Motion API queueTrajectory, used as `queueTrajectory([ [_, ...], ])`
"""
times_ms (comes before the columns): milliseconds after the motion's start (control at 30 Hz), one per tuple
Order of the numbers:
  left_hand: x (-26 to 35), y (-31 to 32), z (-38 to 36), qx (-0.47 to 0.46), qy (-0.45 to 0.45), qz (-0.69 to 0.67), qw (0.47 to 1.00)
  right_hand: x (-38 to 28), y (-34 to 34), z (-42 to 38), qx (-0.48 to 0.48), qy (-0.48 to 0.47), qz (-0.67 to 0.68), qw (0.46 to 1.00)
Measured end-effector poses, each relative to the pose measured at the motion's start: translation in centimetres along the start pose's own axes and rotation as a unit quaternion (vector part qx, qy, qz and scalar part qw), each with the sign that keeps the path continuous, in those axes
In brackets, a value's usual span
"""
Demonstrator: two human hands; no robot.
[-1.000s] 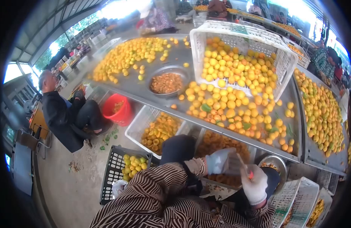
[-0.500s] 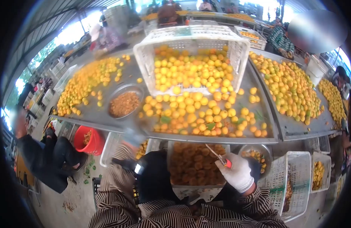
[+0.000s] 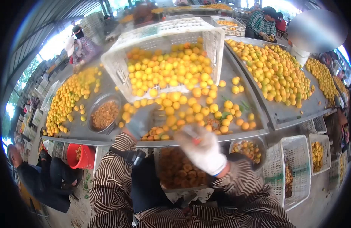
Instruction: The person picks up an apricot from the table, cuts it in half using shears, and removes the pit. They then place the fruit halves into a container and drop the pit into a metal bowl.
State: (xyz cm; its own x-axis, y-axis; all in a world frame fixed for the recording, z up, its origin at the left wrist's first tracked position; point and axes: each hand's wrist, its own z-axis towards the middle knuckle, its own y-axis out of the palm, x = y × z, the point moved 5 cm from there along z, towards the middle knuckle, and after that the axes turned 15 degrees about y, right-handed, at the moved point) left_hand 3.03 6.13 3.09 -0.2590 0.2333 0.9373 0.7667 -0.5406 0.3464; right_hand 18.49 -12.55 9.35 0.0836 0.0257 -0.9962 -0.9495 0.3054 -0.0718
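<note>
Roofed hall, metal table (image 3: 78,129) | yellow fruit (image 3: 169,110) near front edge, tipped crate (image 3: 217,57) behind | bare metal inside right edge | my left hand (image 3: 142,121) at fruit, grip I can't tell | my right hand (image 3: 203,149), over front edge, curls round a red handle (image 3: 197,141)

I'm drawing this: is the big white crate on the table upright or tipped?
Tipped: the white plastic crate lies on its side, open top facing us, apricots spread onto the metal table.

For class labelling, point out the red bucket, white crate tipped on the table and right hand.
Red bucket (image 3: 86,159): head view, outer wall.
White crate (image 3: 162,35): head view, upper side.
Right hand (image 3: 205,149): head view, gloved middle.
</note>
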Motion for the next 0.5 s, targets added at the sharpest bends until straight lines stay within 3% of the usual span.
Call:
queueTrajectory([
  [33, -0.3, 0.7, 0.7, -0.005, -0.003, 0.002, 1.0, -0.7, 0.5, -0.5, -0.006, -0.098, -0.078, 0.992],
  [133, -0.3, 2.6, 2.5, -0.03, -0.005, 0.179, 0.983, 0.8, 0.7, -0.5, -0.031, -0.028, -0.088, 0.995],
  [167, -0.6, 3.4, 3.6, -0.034, -0.004, 0.181, 0.983, 1.9, 0.4, -0.2, -0.034, -0.001, -0.045, 0.998],
  [233, -1.1, 4.1, 6.2, -0.02, -0.022, 0.354, 0.935, 3.2, -0.1, 0.3, -0.029, 0.023, 0.003, 0.999],
  [300, -1.8, 4.9, 8.6, -0.057, -0.011, 0.413, 0.909, 4.4, -0.8, 0.9, -0.009, 0.068, 0.105, 0.992],
  [367, -1.7, 8.1, 11.0, -0.17, 0.164, 0.613, 0.754, 4.5, -1.7, 1.1, -0.014, 0.102, 0.117, 0.988],
  [433, -3.4, 9.6, 13.3, -0.202, 0.156, 0.625, 0.738, 4.6, -2.5, 1.4, 0.031, 0.097, 0.091, 0.991],
  [500, -5.1, 11.4, 16.0, -0.239, 0.245, 0.637, 0.69, 5.1, -3.5, 1.6, 0.006, 0.142, 0.103, 0.984],
])
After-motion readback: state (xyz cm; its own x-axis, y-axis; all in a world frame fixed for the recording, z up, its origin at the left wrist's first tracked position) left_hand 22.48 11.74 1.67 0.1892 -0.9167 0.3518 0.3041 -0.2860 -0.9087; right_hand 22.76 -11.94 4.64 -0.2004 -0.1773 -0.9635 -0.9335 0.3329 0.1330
